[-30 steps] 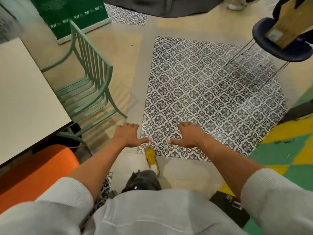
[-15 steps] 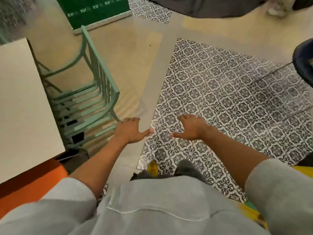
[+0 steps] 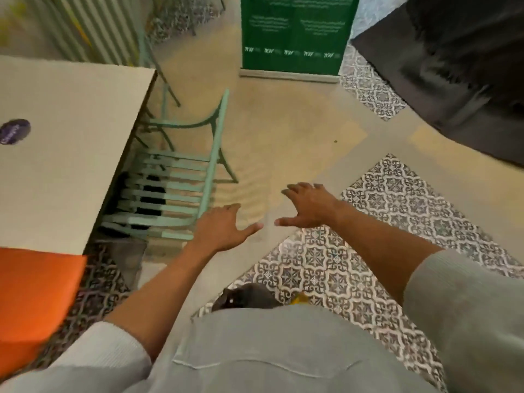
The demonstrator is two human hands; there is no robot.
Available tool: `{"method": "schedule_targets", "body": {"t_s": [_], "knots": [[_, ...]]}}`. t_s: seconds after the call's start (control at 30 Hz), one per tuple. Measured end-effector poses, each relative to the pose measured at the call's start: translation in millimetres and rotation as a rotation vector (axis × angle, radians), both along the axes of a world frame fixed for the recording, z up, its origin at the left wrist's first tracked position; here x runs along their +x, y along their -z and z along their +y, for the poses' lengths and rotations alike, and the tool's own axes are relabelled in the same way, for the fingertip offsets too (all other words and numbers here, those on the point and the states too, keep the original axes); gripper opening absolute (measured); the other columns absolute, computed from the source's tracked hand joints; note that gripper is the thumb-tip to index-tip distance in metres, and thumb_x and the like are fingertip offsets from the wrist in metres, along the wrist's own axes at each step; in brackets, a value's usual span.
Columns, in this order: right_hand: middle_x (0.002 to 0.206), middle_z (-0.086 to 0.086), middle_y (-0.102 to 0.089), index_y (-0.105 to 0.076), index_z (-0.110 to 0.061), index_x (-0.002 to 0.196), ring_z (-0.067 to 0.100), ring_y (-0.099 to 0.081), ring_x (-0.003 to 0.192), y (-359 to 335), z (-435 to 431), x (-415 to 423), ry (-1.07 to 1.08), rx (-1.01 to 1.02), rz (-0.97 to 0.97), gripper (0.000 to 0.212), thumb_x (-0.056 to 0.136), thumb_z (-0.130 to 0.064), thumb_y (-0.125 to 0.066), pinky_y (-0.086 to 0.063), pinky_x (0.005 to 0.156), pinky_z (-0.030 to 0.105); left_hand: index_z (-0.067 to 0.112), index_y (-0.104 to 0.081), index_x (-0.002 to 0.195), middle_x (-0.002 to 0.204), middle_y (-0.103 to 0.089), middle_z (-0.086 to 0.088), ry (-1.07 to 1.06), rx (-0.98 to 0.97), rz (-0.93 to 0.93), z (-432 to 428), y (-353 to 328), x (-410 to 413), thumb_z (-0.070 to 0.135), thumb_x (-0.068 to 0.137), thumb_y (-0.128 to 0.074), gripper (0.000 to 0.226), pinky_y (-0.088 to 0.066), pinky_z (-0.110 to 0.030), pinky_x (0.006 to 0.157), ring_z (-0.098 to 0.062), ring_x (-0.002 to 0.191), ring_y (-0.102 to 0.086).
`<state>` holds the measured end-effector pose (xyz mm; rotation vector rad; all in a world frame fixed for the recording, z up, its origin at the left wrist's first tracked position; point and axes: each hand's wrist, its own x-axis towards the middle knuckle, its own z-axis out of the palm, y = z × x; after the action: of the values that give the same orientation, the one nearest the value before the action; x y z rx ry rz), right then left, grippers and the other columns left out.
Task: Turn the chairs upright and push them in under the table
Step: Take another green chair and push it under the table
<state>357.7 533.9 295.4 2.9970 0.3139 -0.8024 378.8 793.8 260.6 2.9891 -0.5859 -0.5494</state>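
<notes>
A mint-green slatted metal chair (image 3: 170,191) stands upright beside the beige table (image 3: 62,154), its seat partly under the table's right edge and its backrest rail toward me. My left hand (image 3: 221,228) hovers open just right of the backrest's near end, close to it but apart. Further right, my right hand (image 3: 309,205) is spread open over the bare floor and holds nothing. A second green chair frame (image 3: 147,49) shows blurred behind the table's far corner.
An orange seat (image 3: 34,302) sits at lower left by the table's near corner. A green banner (image 3: 295,35) stands on the floor ahead. A dark draped mass (image 3: 453,69) fills the upper right. Patterned tiles (image 3: 368,251) lie underfoot. A purple disc (image 3: 14,131) rests on the table.
The view has swung left and forward, so the chair and table now lie closer and more centred. Both hands stay open and have lifted toward the chair's backrest.
</notes>
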Motion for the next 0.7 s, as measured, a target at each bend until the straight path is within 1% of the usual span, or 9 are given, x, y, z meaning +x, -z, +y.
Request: {"method": "schedule_targets", "body": {"t_s": [0.1, 0.23, 0.33, 0.4, 0.47, 0.57, 0.63, 0.7], "knots": [[0.175, 0.009, -0.028, -0.026, -0.017, 0.169, 0.032, -0.029, 0.160, -19.8, -21.5, 63.5, -0.140, -0.003, -0.012, 0.111, 0.089, -0.091, -0.043, -0.029, 0.126, 0.057, 0.028, -0.055, 0.152, 0.148, -0.065, -0.002, -0.138, -0.026, -0.052, -19.6, -11.8, 20.6, 0.106, 0.075, -0.026, 0.113, -0.052, -0.049, 0.104, -0.030, 0.133, -0.063], [0.176, 0.009, -0.028, -0.027, -0.017, 0.169, 0.031, -0.029, 0.160, -27.7, -27.4, 148.5, -0.331, -0.018, -0.030, 0.110, 0.089, -0.092, -0.043, -0.030, 0.126, 0.055, 0.029, -0.059, 0.144, 0.135, -0.071, -0.004, -0.306, -0.028, -0.130, -29.0, -18.0, 67.8, 0.103, 0.079, -0.030, 0.103, -0.056, -0.046, 0.092, -0.032, 0.119, -0.068], [0.175, 0.008, -0.029, -0.029, -0.018, 0.168, 0.032, -0.032, 0.159, -22.4, -17.3, 213.9, -0.444, -0.013, -0.059, 0.110, 0.088, -0.093, -0.042, -0.034, 0.124, 0.055, 0.022, -0.054, 0.148, 0.143, -0.065, -0.007, -0.446, -0.030, -0.120, -22.9, -4.8, 102.6, 0.097, 0.084, -0.035, 0.100, -0.053, -0.049, 0.098, -0.032, 0.130, -0.059], [0.174, 0.008, -0.032, -0.033, -0.018, 0.166, 0.033, -0.035, 0.157, -15.9, -10.2, 253.7, -0.497, 0.001, -0.085, 0.109, 0.088, -0.093, -0.043, -0.036, 0.122, 0.056, 0.018, -0.049, 0.153, 0.147, -0.061, -0.009, -0.578, -0.062, -0.049, -18.9, 10.4, 121.4, 0.090, 0.088, -0.042, 0.097, -0.053, -0.051, 0.100, -0.034, 0.133, -0.056], [0.171, 0.008, -0.037, -0.036, -0.018, 0.164, 0.033, -0.039, 0.154, -8.4, -3.3, 290.6, -0.538, 0.019, -0.085, 0.106, 0.088, -0.092, -0.043, -0.037, 0.120, 0.057, 0.015, -0.045, 0.154, 0.142, -0.062, -0.012, -0.731, -0.098, 0.083, -16.5, 27.0, 139.5, 0.083, 0.091, -0.050, 0.092, -0.056, -0.049, 0.097, -0.035, 0.127, -0.060], [0.168, 0.009, -0.041, -0.038, -0.018, 0.163, 0.033, -0.041, 0.152, 5.7, 6.3, 332.2, -0.644, 0.017, -0.080, 0.100, 0.092, -0.086, -0.047, -0.039, 0.120, 0.055, 0.012, -0.048, 0.150, 0.131, -0.067, -0.014, -0.886, -0.151, 0.275, -17.9, 47.7, 149.9, 0.068, 0.098, -0.057, 0.077, -0.058, -0.041, 0.089, -0.035, 0.117, -0.067], [0.169, 0.010, -0.040, -0.036, -0.017, 0.164, 0.034, -0.039, 0.153, 13.0, 13.8, 360.4, -0.694, 0.023, -0.071, 0.097, 0.093, -0.082, -0.050, -0.038, 0.120, 0.054, 0.011, -0.048, 0.149, 0.128, -0.068, -0.015, -0.934, -0.132, 0.324, -22.1, 55.4, 154.6, 0.056, 0.104, -0.055, 0.064, -0.054, -0.039, 0.086, -0.035, 0.115, -0.068], [0.171, 0.011, -0.035, -0.033, -0.015, 0.165, 0.034, -0.034, 0.156, 20.3, 23.6, 385.9, -0.750, 0.026, -0.055, 0.097, 0.094, -0.079, -0.052, -0.035, 0.123, 0.054, 0.010, -0.051, 0.146, 0.127, -0.069, -0.016, -0.965, -0.095, 0.316, -25.8, 58.1, 158.2, 0.046, 0.109, -0.051, 0.052, -0.057, -0.043, 0.089, -0.036, 0.114, -0.069]]}}
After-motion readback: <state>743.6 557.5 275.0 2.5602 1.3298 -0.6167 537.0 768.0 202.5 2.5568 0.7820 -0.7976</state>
